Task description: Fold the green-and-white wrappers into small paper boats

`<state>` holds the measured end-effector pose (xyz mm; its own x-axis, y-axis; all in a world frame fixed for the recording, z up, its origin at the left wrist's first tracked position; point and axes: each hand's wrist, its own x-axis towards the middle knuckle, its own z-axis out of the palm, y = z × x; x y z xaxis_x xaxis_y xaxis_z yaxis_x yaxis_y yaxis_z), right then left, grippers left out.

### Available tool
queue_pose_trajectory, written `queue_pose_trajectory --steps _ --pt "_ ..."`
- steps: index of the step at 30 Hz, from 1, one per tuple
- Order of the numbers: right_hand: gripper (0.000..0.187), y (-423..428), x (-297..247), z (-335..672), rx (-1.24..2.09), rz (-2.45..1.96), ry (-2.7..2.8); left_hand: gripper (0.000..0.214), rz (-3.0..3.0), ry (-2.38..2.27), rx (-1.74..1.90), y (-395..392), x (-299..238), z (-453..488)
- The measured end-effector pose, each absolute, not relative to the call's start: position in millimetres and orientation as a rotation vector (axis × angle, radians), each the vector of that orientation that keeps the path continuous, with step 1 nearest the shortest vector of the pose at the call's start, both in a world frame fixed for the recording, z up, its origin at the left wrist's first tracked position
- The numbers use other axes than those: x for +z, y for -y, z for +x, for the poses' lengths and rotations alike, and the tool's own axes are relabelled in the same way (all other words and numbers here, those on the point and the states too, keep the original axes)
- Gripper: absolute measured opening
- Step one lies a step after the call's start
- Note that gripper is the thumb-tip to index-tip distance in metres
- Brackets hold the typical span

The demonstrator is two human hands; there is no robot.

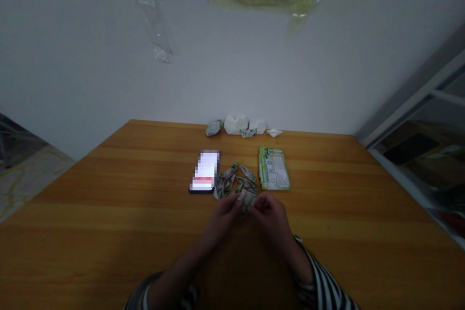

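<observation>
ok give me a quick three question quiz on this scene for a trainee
1. True or false: the phone lies to the left of the green leaflets.
2. What do the left hand and right hand hold together? A: folded printed paper; B: a pen; C: the phone.
3. Fill in: the white paper pieces sit at the far edge of the table, next to the ____.
Key: 1 true; 2 A; 3 wall.

The folded paper (247, 197) is half hidden; phone (205, 171) screen blurred.
</observation>
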<state>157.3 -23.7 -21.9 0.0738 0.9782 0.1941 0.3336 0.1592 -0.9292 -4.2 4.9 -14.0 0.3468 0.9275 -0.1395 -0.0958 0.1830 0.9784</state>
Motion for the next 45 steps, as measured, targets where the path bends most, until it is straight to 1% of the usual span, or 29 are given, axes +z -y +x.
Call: queue_pose_trajectory --steps 2,4,6,8,9,10,13,14,15,20,21,25,30,37,41,43,45 --pt "0.025 24 -25 156 0.842 -1.385 1.361 0.042 1.03 -0.9 0.852 -2 -11 -3" --pt "0.029 25 -25 155 0.822 -1.387 1.353 0.044 0.934 -0.913 0.848 0 -8 -2" --pt "0.034 25 -22 158 0.716 -1.355 1.447 0.059 0.835 -0.919 0.845 0 -5 -3" --pt "0.044 24 -17 163 0.546 -1.273 1.622 0.076 0.746 -0.897 0.843 -2 -2 -4" --pt "0.047 24 -15 166 0.471 -1.213 1.723 0.079 0.711 -0.882 0.838 -3 0 -5" --pt "0.047 23 -14 168 0.429 -1.149 1.817 0.075 0.686 -0.871 0.83 -4 2 -6" --pt "0.034 22 -14 172 0.491 -1.019 1.927 0.045 0.679 -0.878 0.778 -8 8 -9" --pt "0.032 23 -15 172 0.543 -1.007 1.902 0.039 0.699 -0.889 0.757 -9 10 -10" --pt "0.031 23 -17 171 0.595 -1.009 1.86 0.038 0.724 -0.9 0.738 -9 12 -11" --pt "0.014 25 -22 167 0.805 -1.067 1.57 0.041 0.757 -0.822 0.641 -7 21 -16" --pt "0.013 25 -23 166 0.848 -1.081 1.515 0.041 0.738 -0.787 0.637 -6 21 -16" --pt "0.021 23 -23 166 1.059 -1.137 1.379 0.036 0.689 -0.728 0.623 -6 19 -16" --pt "0.033 23 -20 163 1.275 -1.081 1.3 0.032 0.722 -0.848 0.592 -9 9 -16" --pt "0.032 23 -21 164 1.246 -1.182 1.246 0.042 0.991 -0.839 0.463 -6 9 -13" --pt "0.031 23 -24 165 1.197 -1.196 1.258 0.047 1.057 -0.922 0.479 -4 12 -11" --pt "0.025 23 -25 166 1.136 -1.211 1.252 0.049 1.046 -0.946 0.546 -3 13 -10" --pt "0.016 24 -24 166 1.034 -1.213 1.277 0.05 1.028 -0.954 0.646 -3 13 -7"
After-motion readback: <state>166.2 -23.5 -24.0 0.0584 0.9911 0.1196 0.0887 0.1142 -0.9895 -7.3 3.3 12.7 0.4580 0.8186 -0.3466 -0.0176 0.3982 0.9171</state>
